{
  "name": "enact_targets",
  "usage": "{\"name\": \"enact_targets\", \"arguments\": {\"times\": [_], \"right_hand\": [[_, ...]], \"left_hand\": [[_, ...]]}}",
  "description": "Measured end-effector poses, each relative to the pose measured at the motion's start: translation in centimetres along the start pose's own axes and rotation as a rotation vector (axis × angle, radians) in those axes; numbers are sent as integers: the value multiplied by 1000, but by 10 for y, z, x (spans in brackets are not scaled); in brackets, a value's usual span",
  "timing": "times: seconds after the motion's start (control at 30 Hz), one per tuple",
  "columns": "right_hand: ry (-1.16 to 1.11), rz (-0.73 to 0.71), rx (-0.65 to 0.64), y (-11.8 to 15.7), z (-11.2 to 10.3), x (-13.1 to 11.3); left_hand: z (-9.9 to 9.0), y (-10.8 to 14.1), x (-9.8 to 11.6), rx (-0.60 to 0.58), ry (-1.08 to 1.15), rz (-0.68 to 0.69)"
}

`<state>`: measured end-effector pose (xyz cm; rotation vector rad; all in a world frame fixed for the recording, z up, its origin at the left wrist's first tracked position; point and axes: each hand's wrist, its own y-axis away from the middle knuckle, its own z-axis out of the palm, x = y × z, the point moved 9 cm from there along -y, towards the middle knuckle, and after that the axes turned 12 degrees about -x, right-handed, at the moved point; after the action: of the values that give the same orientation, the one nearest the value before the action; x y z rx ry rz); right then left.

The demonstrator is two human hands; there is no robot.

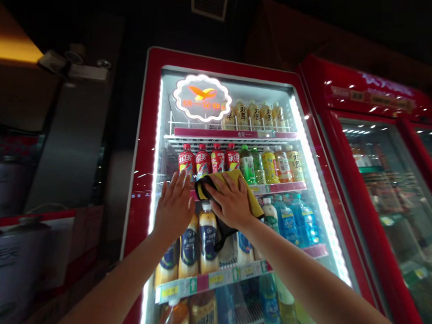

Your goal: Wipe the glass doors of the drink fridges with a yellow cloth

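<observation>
My left hand point(174, 207) is raised in front of the glass door of a red drinks fridge point(143, 136), fingers stretched out and holding nothing; I cannot tell whether it touches the glass. To its right, my right hand point(230, 199) presses a yellow cloth point(254, 203) with a black edge flat to the glass. The cloth's lower part hangs below the palm, its black side partly showing. Behind the door, red-capped bottles point(202, 160) stand above the hands, and bottles with dark blue labels point(208, 239) stand below them.
A second red fridge point(356, 98) adjoins on the right. Blue bottles point(286, 221) fill the shelf's right side. A lit round logo point(202, 98) shines near the door's top. At the left, large pale containers point(16, 271) stand beside a dark pillar point(75, 149).
</observation>
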<state>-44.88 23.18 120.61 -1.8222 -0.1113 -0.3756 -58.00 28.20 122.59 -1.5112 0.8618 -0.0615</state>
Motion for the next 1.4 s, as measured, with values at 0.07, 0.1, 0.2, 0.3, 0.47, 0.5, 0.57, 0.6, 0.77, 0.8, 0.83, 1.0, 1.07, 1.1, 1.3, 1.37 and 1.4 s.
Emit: {"name": "enact_targets", "arguments": {"times": [0.07, 0.1, 0.2, 0.3, 0.47, 0.5, 0.57, 0.6, 0.77, 0.8, 0.83, 1.0, 1.07, 1.1, 1.3, 1.37, 1.4], "right_hand": [[22, 1, -6, -17, -7, 18], [31, 27, 0, -23, -11, 31], [46, 176, 48, -17, -18, 68], [51, 257, 103, 16, -15, 78], [79, 111, 73, 25, -10, 63], [84, 91, 62, 16, -13, 67], [95, 78, 48, -1, -19, 83], [100, 93, 51, -8, -22, 96], [97, 303, 140, 25, -26, 146], [96, 327, 157, 39, -24, 146], [98, 328, 162, 51, -21, 143], [108, 163, 59, 63, -11, 121], [107, 143, 36, 52, -16, 134], [106, 158, 38, 48, -19, 146], [95, 403, 132, 89, -25, 203], [102, 431, 147, 109, -20, 198], [105, 430, 148, 113, -17, 193]], "left_hand": [[3, -9, 10, 20, 3, -1], [4, -12, 15, 26, 3, 1], [5, -12, 28, 44, -9, 31], [3, -3, 33, 63, -22, 56], [7, -8, 48, 55, -25, 80], [9, -14, 53, 53, -26, 80], [12, -24, 63, 51, -27, 66], [14, -28, 67, 50, -26, 59], [21, -27, 87, 53, -29, 71], [22, -25, 90, 57, -33, 79], [23, -24, 93, 62, -34, 84], [32, -36, 117, 44, -23, 100], [37, -46, 131, 22, -16, 113], [39, -50, 137, 17, -12, 110], [45, -47, 152, 0, -7, 79], [45, -43, 155, -10, -3, 96], [46, -43, 157, -14, -5, 104]]}}
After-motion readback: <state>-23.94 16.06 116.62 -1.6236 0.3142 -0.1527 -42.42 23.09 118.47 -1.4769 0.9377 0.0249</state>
